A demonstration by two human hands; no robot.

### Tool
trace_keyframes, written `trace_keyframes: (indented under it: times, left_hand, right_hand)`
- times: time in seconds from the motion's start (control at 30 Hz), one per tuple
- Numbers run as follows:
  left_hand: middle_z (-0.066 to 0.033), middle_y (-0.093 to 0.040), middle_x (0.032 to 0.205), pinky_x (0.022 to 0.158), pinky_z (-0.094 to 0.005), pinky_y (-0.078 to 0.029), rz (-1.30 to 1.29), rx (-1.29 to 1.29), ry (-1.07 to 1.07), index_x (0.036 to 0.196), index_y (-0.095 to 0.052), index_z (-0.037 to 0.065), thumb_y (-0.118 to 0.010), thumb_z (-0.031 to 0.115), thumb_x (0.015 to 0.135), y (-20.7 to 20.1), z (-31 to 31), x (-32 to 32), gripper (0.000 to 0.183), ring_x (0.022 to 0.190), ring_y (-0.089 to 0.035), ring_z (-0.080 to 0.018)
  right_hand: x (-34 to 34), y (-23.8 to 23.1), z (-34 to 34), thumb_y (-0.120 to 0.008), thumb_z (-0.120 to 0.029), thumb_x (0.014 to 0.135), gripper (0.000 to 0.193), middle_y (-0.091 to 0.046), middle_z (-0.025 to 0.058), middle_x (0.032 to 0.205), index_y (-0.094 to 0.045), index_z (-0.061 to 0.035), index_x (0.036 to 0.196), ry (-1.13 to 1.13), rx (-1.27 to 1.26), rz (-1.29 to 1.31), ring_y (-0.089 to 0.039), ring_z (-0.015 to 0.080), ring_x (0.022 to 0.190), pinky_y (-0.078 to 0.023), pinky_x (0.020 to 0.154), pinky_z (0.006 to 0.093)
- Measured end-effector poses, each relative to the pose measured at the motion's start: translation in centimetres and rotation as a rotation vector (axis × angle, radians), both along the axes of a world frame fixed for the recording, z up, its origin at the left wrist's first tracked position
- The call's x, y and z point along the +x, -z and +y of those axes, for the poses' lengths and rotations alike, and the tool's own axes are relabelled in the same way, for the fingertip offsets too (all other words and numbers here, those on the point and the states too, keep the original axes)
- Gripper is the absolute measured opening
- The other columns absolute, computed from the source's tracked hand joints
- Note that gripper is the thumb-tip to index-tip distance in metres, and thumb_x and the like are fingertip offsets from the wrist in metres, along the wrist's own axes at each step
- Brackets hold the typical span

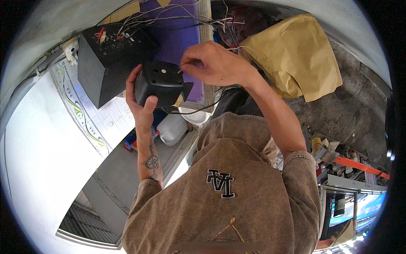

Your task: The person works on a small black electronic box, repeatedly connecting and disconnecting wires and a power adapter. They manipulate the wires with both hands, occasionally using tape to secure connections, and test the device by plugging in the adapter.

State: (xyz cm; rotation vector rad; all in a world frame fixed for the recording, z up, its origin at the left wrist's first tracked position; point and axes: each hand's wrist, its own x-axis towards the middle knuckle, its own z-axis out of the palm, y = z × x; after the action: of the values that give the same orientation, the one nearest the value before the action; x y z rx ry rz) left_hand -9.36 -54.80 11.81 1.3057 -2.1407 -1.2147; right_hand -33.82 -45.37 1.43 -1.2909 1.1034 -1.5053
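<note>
My left hand (pixel 140 95) is wrapped around a small black plastic housing (pixel 163 86), thumb on its near side and fingers along its left. The housing's upper face has several dark holes and one small pale round spot. A black flap-like piece juts out at its lower right. At the housing's right corner, my right hand (pixel 213 65) pinches thumb and fingers together. A small, thin, light-coloured piece (pixel 179 71) shows at those fingertips, too small to name. A black cable (pixel 190 112) runs below the housing to the right.
A large black box (pixel 114 63) with red and white connectors stands behind on the left. Wires (pixel 169 17) stretch over a purple board (pixel 177 46). Brown paper (pixel 296 55) lies at the right. A white jug (pixel 171 129) sits below, and an orange bar (pixel 359 166) lies far right.
</note>
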Motion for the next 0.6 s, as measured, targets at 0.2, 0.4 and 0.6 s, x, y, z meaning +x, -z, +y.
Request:
trace_keyframes:
  times: [0.2,0.4,0.6]
  left_hand:
    - [-0.0148,-0.059,0.133,0.103,-0.0366,-0.052,-0.025,-0.070,0.031,0.147,-0.050,0.003,-0.096,0.041,0.070,-0.2,-0.1,0.3,0.098,0.121,-0.063,-0.0242]
    - [-0.0141,-0.055,0.137,0.105,-0.0358,-0.053,-0.087,-0.112,0.034,0.147,-0.045,0.004,-0.098,0.012,0.070,0.3,0.4,0.5,0.094,0.122,-0.061,-0.0237]
    - [-0.0158,-0.055,0.137,0.104,-0.0355,-0.053,-0.198,-0.157,-0.040,0.147,-0.044,0.003,-0.098,0.013,0.071,1.0,1.2,-0.3,0.093,0.122,-0.062,-0.0243]
  right_hand:
    - [0.4,1.1,-0.8,-0.073,-0.008,0.090,0.013,-0.073,0.0155,0.087,-0.073,0.0030,0.097,0.124,-0.033,0.085,-0.070,0.0318,0.074,-0.055,0.066,0.0397]
    - [0.5,2.7,-1.6,-0.075,-0.009,0.089,0.013,-0.073,0.0090,0.096,-0.075,-0.0041,0.101,0.278,-0.042,0.370,-0.068,0.0315,0.093,-0.051,0.089,0.0423]
    - [0.9,3.2,-1.6,-0.073,-0.014,0.089,0.016,-0.071,0.0042,0.104,-0.076,-0.0115,0.104,0.319,0.015,0.587,-0.063,0.0276,0.108,-0.044,0.102,0.0439]
